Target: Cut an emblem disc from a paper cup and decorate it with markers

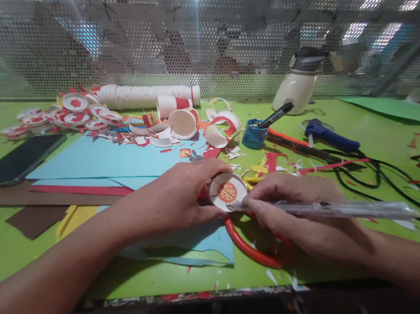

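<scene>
While left hand (pixel 176 198) grips round paper cup (pixel 227 192), right hand (pixel 301 211) clamps clear pen (pixel 325 210)

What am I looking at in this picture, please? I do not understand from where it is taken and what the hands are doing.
The single picture comes from a camera worn on a person's head, looking forward and down, so both arms are the person's own. There is no machine. The left hand holds a paper cup on its side, its round bottom with a red emblem facing the camera. The right hand holds a clear stick-like tool whose tip touches the cup. They work over a green table. On it lie blue paper sheets, cut paper cups, round red-and-white discs, a black phone, a small blue pot, a red ring and a black cable.
</scene>
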Action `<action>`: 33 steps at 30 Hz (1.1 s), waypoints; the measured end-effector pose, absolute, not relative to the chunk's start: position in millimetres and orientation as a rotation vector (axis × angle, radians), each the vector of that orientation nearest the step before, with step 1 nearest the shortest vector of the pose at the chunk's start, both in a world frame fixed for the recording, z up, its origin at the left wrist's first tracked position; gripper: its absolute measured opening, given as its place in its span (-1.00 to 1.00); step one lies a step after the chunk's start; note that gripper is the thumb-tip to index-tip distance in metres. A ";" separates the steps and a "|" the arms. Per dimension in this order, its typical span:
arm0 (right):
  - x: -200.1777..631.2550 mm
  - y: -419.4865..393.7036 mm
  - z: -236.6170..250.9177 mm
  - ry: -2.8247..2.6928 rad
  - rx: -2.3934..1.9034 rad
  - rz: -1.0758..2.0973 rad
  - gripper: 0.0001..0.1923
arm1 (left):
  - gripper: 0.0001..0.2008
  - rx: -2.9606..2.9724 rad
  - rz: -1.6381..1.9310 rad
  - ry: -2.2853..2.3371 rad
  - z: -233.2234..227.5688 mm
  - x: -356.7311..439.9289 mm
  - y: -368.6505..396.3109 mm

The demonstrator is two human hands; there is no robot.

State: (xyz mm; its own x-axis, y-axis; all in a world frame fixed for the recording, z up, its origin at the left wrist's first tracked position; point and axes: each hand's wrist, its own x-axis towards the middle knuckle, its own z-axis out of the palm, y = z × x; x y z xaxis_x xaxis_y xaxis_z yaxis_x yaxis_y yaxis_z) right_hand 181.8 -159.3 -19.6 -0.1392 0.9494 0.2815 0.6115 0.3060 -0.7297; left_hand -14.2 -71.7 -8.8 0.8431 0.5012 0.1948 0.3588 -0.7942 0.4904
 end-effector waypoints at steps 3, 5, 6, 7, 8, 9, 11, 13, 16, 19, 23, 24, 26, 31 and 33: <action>181.0 -159.5 -18.9 -1.864 -1.398 0.571 -0.88 | -0.67 2.585 0.441 0.640 -8.9 -14.4 -71.5; 180.6 -159.8 -18.2 -1.875 -1.401 0.583 -0.88 | -0.67 2.588 0.439 0.643 -8.6 -14.7 -71.6; 180.6 -160.0 -18.0 -1.872 -1.403 0.585 -0.88 | -0.68 2.589 0.437 0.643 -8.5 -14.9 -71.8; 180.7 -160.1 -17.9 -1.862 -1.405 0.586 -0.88 | -0.69 2.588 0.434 0.641 -8.3 -15.2 -71.9; 180.9 -160.2 -17.9 -1.851 -1.407 0.593 -0.88 | -0.70 2.587 0.430 0.639 -8.3 -15.5 -72.1; 181.3 -160.2 -18.1 -1.840 -1.405 0.603 -0.88 | -0.72 2.584 0.426 0.636 -8.2 -15.8 -72.3; 182.0 -160.1 -18.6 -1.825 -1.397 0.618 -0.87 | -0.75 2.571 0.417 0.635 -8.0 -16.1 -72.8; 182.4 -160.1 -18.8 -1.828 -1.388 0.622 -0.87 | -0.78 2.561 0.422 0.635 -7.7 -16.2 -73.2; 182.4 -160.3 -18.5 -1.831 -1.389 0.652 -0.86 | -0.81 2.567 0.423 0.639 -7.1 -15.4 -73.3; 182.2 -160.2 -18.1 -1.816 -1.405 0.692 -0.86 | -0.81 2.580 0.417 0.638 -7.5 -14.3 -72.6; 182.2 -160.0 -18.6 -1.855 -1.404 0.650 -0.86 | -0.78 2.584 0.414 0.657 -9.0 -14.0 -71.8; 182.1 -160.1 -18.8 -1.867 -1.406 0.637 -0.86 | -0.77 2.584 0.414 0.659 -9.2 -14.2 -71.8; 181.7 -160.3 -18.9 -1.879 -1.411 0.625 -0.86 | -0.76 2.587 0.419 0.654 -9.4 -14.7 -72.0; 180.6 -159.5 -17.4 -1.894 -1.412 0.623 -0.87 | -0.74 2.589 0.418 0.652 -7.7 -14.9 -72.8; 181.0 -158.9 -16.8 -1.885 -1.409 0.640 -0.87 | -0.76 2.586 0.416 0.655 -7.1 -14.6 -73.1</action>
